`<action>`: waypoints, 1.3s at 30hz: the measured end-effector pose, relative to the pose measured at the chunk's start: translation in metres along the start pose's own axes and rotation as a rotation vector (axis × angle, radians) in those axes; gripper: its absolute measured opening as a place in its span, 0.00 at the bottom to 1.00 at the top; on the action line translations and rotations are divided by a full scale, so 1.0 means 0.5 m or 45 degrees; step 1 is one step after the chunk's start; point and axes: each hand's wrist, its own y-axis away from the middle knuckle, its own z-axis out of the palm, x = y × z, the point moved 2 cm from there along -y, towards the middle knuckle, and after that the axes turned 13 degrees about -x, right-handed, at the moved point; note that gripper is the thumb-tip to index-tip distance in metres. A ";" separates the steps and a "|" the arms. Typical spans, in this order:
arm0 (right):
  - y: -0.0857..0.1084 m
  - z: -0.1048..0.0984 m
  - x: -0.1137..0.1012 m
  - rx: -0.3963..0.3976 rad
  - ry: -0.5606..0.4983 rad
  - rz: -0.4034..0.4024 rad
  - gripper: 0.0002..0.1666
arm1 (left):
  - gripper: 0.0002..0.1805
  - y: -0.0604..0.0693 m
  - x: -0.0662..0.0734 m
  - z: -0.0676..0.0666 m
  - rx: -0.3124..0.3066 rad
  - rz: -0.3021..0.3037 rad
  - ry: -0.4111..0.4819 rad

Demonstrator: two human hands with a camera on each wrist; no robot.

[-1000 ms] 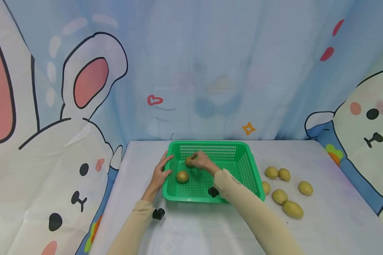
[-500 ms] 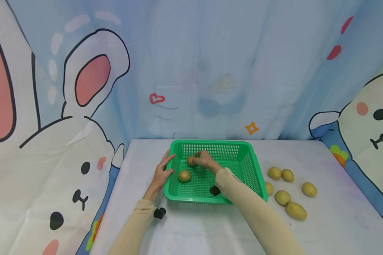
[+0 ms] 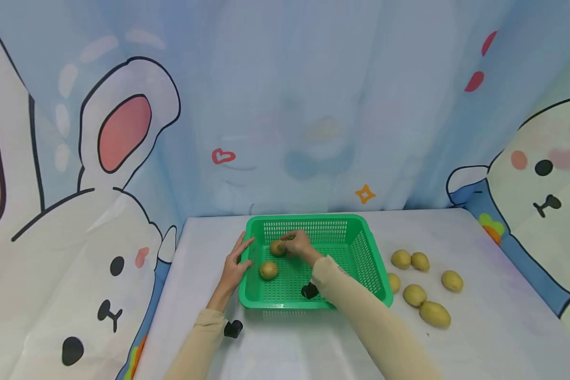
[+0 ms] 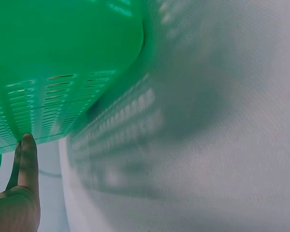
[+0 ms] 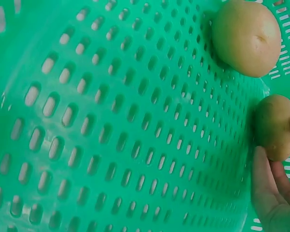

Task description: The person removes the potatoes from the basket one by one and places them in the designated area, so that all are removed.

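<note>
A green plastic basket (image 3: pixel 334 258) stands on the table with two potatoes inside. My right hand (image 3: pixel 298 245) reaches into its far left part and holds the farther potato (image 3: pixel 276 248) between thumb and fingers. In the right wrist view that potato (image 5: pixel 273 123) sits low by the basket's floor; whether it touches the floor cannot be told. The nearer potato (image 3: pixel 268 271) lies apart from it, toward the front left. Outside the left wall, my left hand (image 3: pixel 231 272) rests against the basket with fingers extended. One fingertip (image 4: pixel 27 140) meets the slotted wall in the left wrist view.
Several potatoes lie loose on the white tabletop right of the basket, among them a large one (image 3: pixel 435 314) at the front and a lone one (image 3: pixel 452 281) farther right. One potato (image 3: pixel 393 283) is close to the basket's right wall. A printed curtain (image 3: pixel 285 105) hangs behind.
The head view has shifted slightly. Both hands stay in nearly the same places, the right at the farther potato and the left at the basket's side.
</note>
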 end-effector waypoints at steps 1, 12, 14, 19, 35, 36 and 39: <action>-0.001 0.007 0.002 -0.006 -0.004 -0.008 0.18 | 0.34 0.006 -0.002 -0.001 0.009 -0.007 -0.002; 0.002 0.013 0.001 -0.060 0.102 -0.111 0.22 | 0.34 0.007 -0.002 -0.006 0.002 -0.003 0.005; 0.006 0.005 0.002 -0.063 0.081 -0.105 0.22 | 0.33 0.008 -0.002 -0.006 0.003 -0.007 0.003; 0.022 -0.025 0.003 -0.073 0.036 -0.121 0.20 | 0.33 0.011 -0.001 -0.007 0.009 -0.011 -0.010; 0.131 -0.150 -0.019 -0.051 -0.014 -0.182 0.21 | 0.33 0.007 0.003 -0.002 0.021 -0.011 -0.027; 0.140 -0.157 -0.020 -0.045 -0.017 -0.183 0.21 | 0.33 0.007 0.004 -0.002 0.023 -0.003 -0.028; 0.166 -0.183 -0.021 -0.016 0.002 -0.191 0.22 | 0.33 0.009 0.004 -0.002 0.024 0.017 -0.036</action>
